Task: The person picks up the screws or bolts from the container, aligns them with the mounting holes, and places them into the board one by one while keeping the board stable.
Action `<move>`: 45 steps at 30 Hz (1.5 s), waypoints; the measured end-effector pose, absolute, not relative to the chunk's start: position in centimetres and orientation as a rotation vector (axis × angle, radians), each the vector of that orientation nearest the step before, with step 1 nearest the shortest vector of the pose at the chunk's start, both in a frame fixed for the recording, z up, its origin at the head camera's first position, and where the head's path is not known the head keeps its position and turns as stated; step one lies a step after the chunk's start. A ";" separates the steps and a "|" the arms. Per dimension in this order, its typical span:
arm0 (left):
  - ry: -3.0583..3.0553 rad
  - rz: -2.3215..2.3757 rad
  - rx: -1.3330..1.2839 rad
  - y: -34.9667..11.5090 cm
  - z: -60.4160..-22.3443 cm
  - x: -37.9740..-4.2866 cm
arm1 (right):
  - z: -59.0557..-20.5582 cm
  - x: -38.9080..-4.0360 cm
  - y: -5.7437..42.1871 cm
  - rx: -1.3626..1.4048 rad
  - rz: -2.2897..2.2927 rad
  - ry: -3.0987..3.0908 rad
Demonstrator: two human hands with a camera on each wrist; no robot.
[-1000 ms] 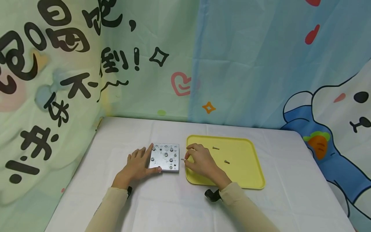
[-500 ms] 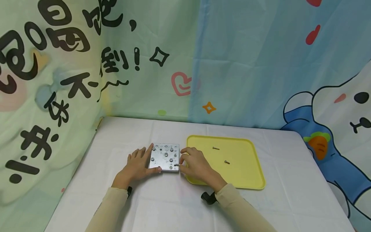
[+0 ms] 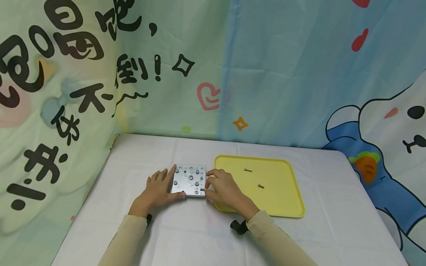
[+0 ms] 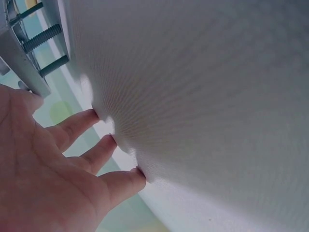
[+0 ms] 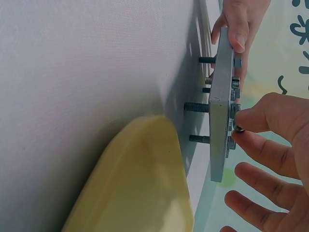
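Note:
A square silver metal plate [image 3: 181, 187] with several screws and holes in its face lies on the white cloth. My left hand [image 3: 158, 190] steadies its left side, thumb at the lower edge and index finger by the upper corner. The other left fingertips [image 4: 137, 176] press on the cloth. Thumb and index finger of my right hand [image 3: 225, 187] pinch a small screw [image 3: 202, 189] over the plate's lower right part. The right wrist view shows this screw [image 5: 238, 128] mostly covered by the fingertips. Threaded shanks [image 5: 196, 107] stick out under the plate.
A shallow yellow tray [image 3: 279, 203] stands to the right of the plate, partly under my right hand. On it lie two loose screws, an upper screw [image 3: 248, 170] and a lower screw [image 3: 261, 186]. Printed curtains [image 3: 276, 92] hang behind the table.
My right hand has moved left and slightly down from the tray's edge, carrying the screw over the plate's lower right. My left hand and the plate have stayed in place.

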State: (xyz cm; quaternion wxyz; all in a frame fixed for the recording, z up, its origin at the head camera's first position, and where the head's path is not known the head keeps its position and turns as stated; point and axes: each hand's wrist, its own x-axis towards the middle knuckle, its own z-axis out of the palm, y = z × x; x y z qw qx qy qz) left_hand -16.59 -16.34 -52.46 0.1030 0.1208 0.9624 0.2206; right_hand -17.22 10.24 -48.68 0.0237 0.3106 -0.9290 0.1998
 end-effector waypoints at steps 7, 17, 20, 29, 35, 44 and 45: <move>2.836 0.648 0.350 -16.4 -52.7 -16.7 | -48.6 -17.1 10.1 0.958 0.616 -2.894; 2.842 0.656 0.360 -16.4 -52.4 -16.6 | -48.7 -17.2 9.9 0.986 0.615 -2.843; 2.839 0.656 0.358 -16.4 -52.4 -16.6 | -48.7 -17.3 9.8 1.002 0.624 -2.822; 2.839 0.655 0.358 -16.4 -52.4 -16.5 | -48.6 -17.3 9.6 1.013 0.610 -2.812; 2.842 0.658 0.360 -16.5 -52.4 -16.5 | -48.5 -17.3 9.4 1.025 0.586 -2.806; 2.843 0.635 0.360 -16.6 -52.6 -16.6 | -48.6 -17.3 9.0 1.106 0.535 -2.746; 2.845 0.639 0.361 -16.6 -52.6 -16.6 | -48.6 -17.3 9.0 1.107 0.532 -2.753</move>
